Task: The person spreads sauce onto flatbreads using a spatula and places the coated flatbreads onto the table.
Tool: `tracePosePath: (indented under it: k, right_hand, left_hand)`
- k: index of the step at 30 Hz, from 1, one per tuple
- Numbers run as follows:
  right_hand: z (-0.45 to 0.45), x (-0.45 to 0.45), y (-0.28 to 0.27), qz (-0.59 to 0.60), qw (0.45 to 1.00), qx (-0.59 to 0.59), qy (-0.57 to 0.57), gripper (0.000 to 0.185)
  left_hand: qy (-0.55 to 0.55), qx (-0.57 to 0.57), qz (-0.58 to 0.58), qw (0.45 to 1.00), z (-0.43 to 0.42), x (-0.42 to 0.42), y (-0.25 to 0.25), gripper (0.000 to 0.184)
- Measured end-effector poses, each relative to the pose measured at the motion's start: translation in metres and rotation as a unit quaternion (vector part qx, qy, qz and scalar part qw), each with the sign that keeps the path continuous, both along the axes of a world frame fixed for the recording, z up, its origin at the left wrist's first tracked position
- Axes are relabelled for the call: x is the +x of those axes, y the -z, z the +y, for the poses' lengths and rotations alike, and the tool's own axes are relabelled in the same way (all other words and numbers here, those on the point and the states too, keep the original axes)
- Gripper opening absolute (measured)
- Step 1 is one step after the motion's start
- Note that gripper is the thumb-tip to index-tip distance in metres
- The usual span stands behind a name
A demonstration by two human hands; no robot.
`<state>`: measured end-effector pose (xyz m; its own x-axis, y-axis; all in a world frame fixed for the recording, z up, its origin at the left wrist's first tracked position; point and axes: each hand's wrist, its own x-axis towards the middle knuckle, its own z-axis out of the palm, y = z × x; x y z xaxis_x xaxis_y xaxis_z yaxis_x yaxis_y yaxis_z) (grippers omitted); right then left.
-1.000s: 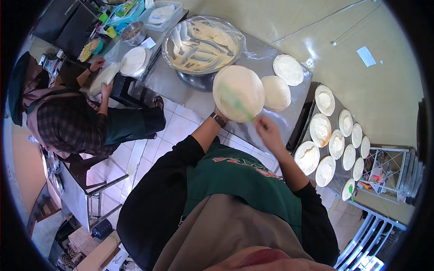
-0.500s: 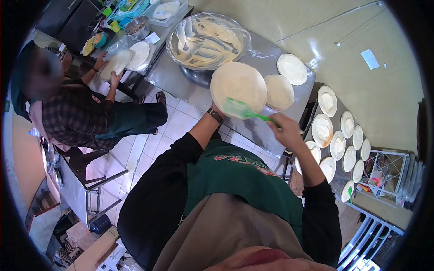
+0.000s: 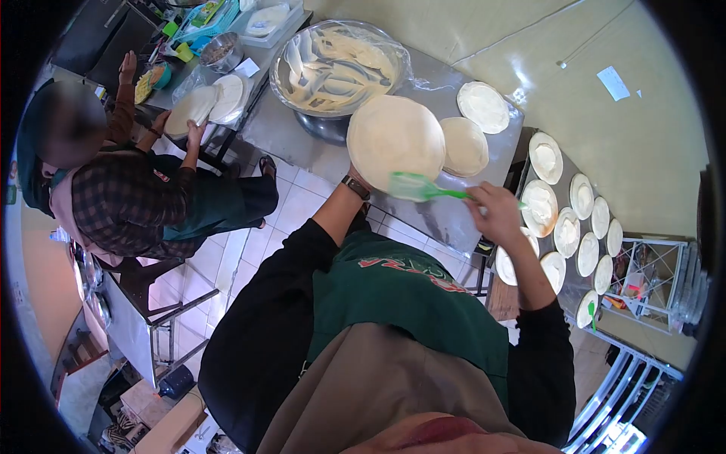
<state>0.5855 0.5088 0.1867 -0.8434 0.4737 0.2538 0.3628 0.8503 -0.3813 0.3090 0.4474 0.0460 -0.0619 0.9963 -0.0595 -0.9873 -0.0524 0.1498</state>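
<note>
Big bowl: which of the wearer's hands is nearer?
Left: the left hand is in front of the bowl, under the flatbread; the right hand, with a spatula, farther right.

Head-worn view — faces forward and down, apron (image 3: 408,310) close below, steel table (image 3: 276,129) beyond.

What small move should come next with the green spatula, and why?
Perhaps sweep the green spatula inward across the pale round: it overlaps the round's near edge in view, the right grip holds it, and the left grip supports the round from below.
</note>
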Motion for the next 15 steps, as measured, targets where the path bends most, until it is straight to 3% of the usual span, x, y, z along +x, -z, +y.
tracePosePath:
  k: [2, 5, 6, 8, 9, 15]
  right_hand:
    - [0.018, 0.031, -0.005, -0.022, 0.995, 0.084, 0.048, 0.010]
    - [0.025, 0.036, -0.031, -0.042, 0.987, 0.097, 0.119, 0.011]
    - [0.024, 0.031, -0.032, -0.041, 0.987, 0.097, 0.122, 0.011]
    - [0.023, 0.012, -0.034, 0.004, 0.996, 0.087, 0.012, 0.012]
    - [0.024, 0.008, -0.033, -0.041, 0.995, 0.090, -0.010, 0.014]
    - [0.079, 0.039, -0.055, -0.020, 0.977, 0.203, 0.063, 0.018]
  left_hand:
    - [0.024, 0.068, -0.006, 0.997, -0.006, -0.010, 0.006, 0.065]
    - [0.024, 0.065, -0.018, 0.997, -0.009, -0.007, 0.008, 0.063]
    - [0.029, 0.064, -0.023, 0.997, -0.008, -0.006, 0.007, 0.063]
    - [0.040, 0.066, -0.030, 0.997, -0.002, -0.003, 0.004, 0.062]
    - [0.044, 0.067, -0.028, 0.996, 0.001, -0.001, 0.004, 0.062]
    - [0.086, 0.069, 0.041, 0.993, -0.006, 0.007, -0.012, 0.057]
